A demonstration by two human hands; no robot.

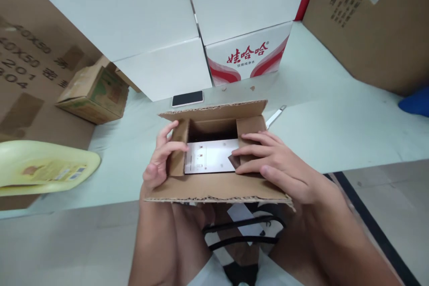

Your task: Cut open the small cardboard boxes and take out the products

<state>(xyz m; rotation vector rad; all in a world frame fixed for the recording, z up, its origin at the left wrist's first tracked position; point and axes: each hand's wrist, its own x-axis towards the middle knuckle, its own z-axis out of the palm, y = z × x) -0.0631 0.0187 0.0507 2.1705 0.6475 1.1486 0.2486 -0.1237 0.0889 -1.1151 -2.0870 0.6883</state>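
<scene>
An opened brown cardboard box [217, 187] stands at the table's front edge, its flaps folded outward or lying at the sides. Inside it lies a white printed panel or flat pack [212, 156] with small pictures and text. My left hand [161, 156] grips the box's left side, fingers bent over the short flap. On the right, my right hand [275, 156] holds the other short flap, its fingers laid across it. Its fingertips are by a small dark brown piece [233, 161] at the panel's edge; what that is I cannot tell. The box's depth is hidden.
A phone [187, 98] and a white-handled cutter-like tool [276, 116] lie behind the box. White cartons [248, 58] form a wall at the back. A small carton [97, 94] and a yellow bottle [50, 165] are left, a large carton [375, 31] right.
</scene>
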